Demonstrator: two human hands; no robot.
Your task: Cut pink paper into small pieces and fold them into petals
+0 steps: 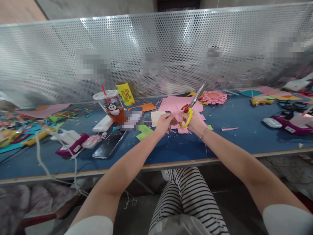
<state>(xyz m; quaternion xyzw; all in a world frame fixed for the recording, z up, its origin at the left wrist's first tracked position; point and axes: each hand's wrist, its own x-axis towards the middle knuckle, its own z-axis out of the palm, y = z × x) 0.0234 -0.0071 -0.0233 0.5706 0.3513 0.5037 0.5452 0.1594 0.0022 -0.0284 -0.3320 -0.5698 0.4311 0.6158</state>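
Note:
Both hands meet over pink paper near the middle of the blue table. My left hand (164,123) has its fingers pinched at the edge of a small pink paper piece (178,115). My right hand (192,122) holds the scissors (197,95) by their yellow and red handles, with the blades pointing up and away to the right, and its fingertips also touch the small pink piece. Behind the hands lies a larger pink sheet (168,103). A cream paper square (156,118) and green scraps (144,132) are left of my left hand.
A drink cup (114,109), yellow can (125,93) and phone (109,144) stand or lie left. Purple power strips (70,147) with cables sit at both sides. A pink fringed paper ring (214,97) lies behind right, before a perforated metal screen (137,39).

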